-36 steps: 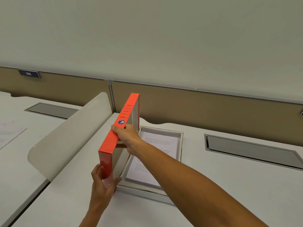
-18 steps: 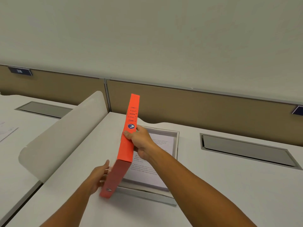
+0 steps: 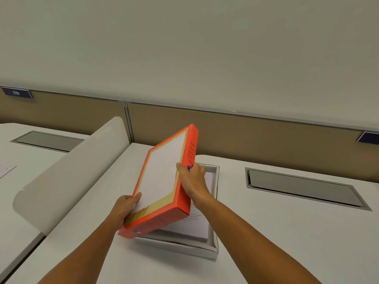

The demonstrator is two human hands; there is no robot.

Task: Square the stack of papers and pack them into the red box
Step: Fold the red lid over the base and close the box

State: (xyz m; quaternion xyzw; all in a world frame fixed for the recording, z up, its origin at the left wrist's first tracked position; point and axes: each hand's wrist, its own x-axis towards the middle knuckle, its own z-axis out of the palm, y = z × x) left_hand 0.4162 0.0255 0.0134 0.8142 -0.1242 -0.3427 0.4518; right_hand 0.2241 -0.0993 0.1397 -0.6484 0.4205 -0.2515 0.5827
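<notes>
The red box lid (image 3: 164, 181) is tilted over the desk, its white and gold top face turned toward me. My left hand (image 3: 125, 206) grips its near left edge. My right hand (image 3: 192, 181) grips its right side wall. Under the lid lies the open grey-white box base (image 3: 213, 249), and a stack of printed papers (image 3: 194, 224) lies flat inside it. The lid's low near corner hangs just over the base's front left corner. Most of the papers are hidden by the lid.
A curved white divider panel (image 3: 67, 177) stands to the left between two desks. A loose sheet (image 3: 6, 171) lies at the far left. Grey cable hatches (image 3: 303, 187) (image 3: 47, 140) are set into both desktops. A brown partition (image 3: 266, 138) runs along the back.
The lid stood on edge at the left of the base a second ago. It has since swung over to the right, top face up, above the papers. My left hand moved from its bottom to its near left edge.
</notes>
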